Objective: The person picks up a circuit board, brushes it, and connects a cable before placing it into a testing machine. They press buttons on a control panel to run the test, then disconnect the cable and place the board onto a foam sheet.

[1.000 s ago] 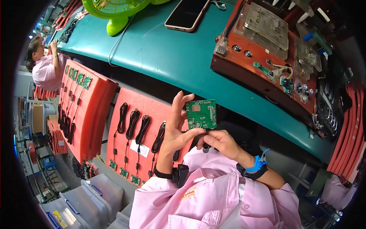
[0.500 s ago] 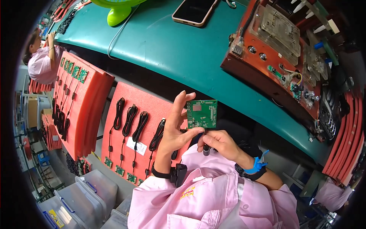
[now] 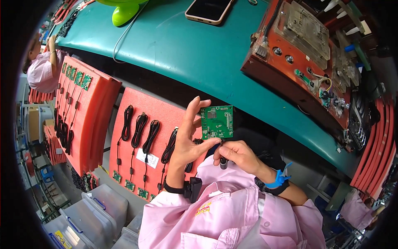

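Note:
A green circuit board (image 3: 218, 123) is held up in front of my chest, its printed face turned toward me. My left hand (image 3: 185, 145) grips it by the left side, thumb at the lower edge and fingers at the upper corner. Just under the board, my right hand (image 3: 241, 156) pinches a black cable with a cylindrical bead (image 3: 224, 162) on it. The cable's upper end meets the board's lower edge, though my fingers partly hide that spot.
To the left, a red foam sheet (image 3: 163, 108) bears several coiled black cables (image 3: 140, 130) with small green boards. A stack of foam (image 3: 96, 120) stands beyond. On the green bench (image 3: 178, 50) lie a phone (image 3: 208, 10) and a red test box (image 3: 269, 62). Lidded plastic bins (image 3: 108, 203) sit lower left.
The board and both hands appear very slightly further left, with the whole view shifted a little. My grip on board and cable stays the same.

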### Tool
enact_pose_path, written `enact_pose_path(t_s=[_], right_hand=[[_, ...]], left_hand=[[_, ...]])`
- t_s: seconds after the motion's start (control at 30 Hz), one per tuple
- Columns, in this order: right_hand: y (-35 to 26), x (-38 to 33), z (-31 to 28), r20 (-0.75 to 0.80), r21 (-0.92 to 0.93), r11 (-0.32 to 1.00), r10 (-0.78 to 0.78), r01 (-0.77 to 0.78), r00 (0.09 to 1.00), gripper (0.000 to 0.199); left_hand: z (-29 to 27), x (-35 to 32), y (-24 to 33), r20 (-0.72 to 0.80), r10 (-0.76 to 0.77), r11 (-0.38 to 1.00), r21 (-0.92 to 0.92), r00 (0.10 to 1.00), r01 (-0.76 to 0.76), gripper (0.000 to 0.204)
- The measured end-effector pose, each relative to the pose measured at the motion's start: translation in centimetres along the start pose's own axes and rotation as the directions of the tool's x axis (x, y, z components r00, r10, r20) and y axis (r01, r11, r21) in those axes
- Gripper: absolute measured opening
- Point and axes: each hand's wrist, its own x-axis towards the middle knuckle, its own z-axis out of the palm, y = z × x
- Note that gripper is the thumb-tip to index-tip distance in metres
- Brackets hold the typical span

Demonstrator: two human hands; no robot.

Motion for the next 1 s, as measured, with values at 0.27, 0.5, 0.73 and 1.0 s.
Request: enact_pose_path(t_s=[0.27, 0.5, 0.73, 1.0], right_hand=[[0.25, 0.11, 0.28, 0.005, 0.021, 1.0, 0.013, -0.013, 1.0, 0.03], [0.39, 0.04, 0.54, -0.021, 0.024, 1.0, 0.0, 0.001, 1.0, 0.033], [0.54, 0.02, 0.73, -0.017, 0.018, 1.0, -0.002, 0.002, 1.0, 0.033], [0.81, 0.0, 0.82, -0.003, 0.018, 1.0, -0.008, 0.008, 1.0, 0.033]], left_hand=[[-0.13, -0.31, 0.16, -0.013, 0.019, 0.999, 0.029, 1.0, -0.019, 0.089], [-0.2, -0.5, -0.07, -0.025, -0.003, 1.0, 0.016, 1.0, 0.003, 0.09], [-0.27, -0.68, -0.12, -0.039, -0.055, 0.998, -0.008, 0.998, 0.055, 0.091], [-0.32, -0.99, -0.55, -0.055, -0.078, 0.995, -0.061, 0.995, 0.074, 0.091]])
